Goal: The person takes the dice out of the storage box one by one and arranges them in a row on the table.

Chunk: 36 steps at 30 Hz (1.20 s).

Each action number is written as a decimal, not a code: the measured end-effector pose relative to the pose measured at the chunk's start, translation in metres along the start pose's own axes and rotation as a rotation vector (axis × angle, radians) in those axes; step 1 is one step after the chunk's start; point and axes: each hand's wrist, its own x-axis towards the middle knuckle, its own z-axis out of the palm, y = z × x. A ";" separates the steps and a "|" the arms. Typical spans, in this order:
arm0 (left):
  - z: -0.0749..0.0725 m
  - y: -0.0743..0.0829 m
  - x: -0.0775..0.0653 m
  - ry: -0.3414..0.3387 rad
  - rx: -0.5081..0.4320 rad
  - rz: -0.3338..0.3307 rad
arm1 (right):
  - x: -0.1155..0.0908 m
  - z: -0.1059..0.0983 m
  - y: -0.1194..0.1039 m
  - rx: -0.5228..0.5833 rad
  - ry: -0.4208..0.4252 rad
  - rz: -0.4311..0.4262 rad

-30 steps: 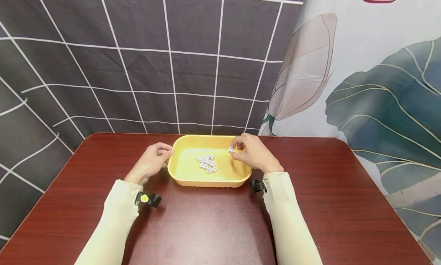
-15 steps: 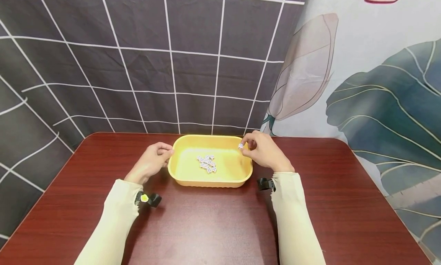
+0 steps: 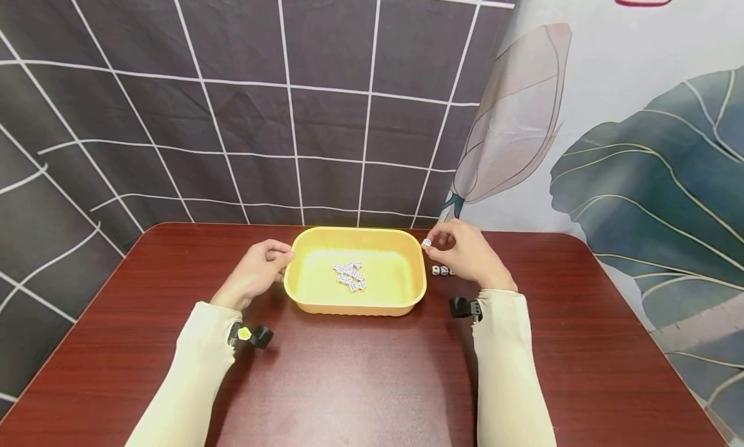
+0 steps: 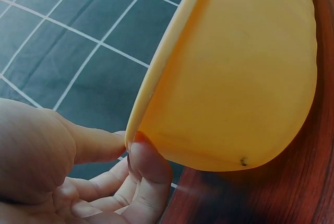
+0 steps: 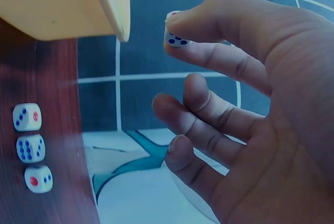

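Note:
A yellow plastic basin (image 3: 354,308) stands on the table with several white dice (image 3: 350,276) clustered on its floor. My left hand (image 3: 256,272) pinches the basin's left rim between thumb and forefinger, as the left wrist view shows with the basin wall (image 4: 235,78) close up. Just beyond the right rim, my right hand (image 3: 467,253) pinches one white die (image 5: 176,35) with blue dots between thumb and forefinger, held above the table. The other fingers are loosely bent. Below it, three dice (image 5: 30,148) lie in a row on the table, apart from the basin.
The dark red wooden table (image 3: 349,382) ends at a back edge close behind the basin. A grey cloth with white grid lines (image 3: 325,124) hangs behind, and a leaf-patterned curtain (image 3: 651,176) hangs at the right. Both wrists wear small black cameras (image 3: 465,307).
My right hand has carried the die from over the basin's inside rightward past its right rim. The dice row on the table has come into sight. My left hand has stayed on the rim.

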 end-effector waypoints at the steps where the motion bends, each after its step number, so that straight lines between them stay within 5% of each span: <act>1: 0.000 0.001 0.000 0.000 0.001 -0.003 | -0.001 -0.001 0.002 0.000 0.002 0.002; 36: -0.001 0.001 0.000 -0.003 0.009 0.005 | -0.024 -0.011 0.060 -0.031 0.005 0.175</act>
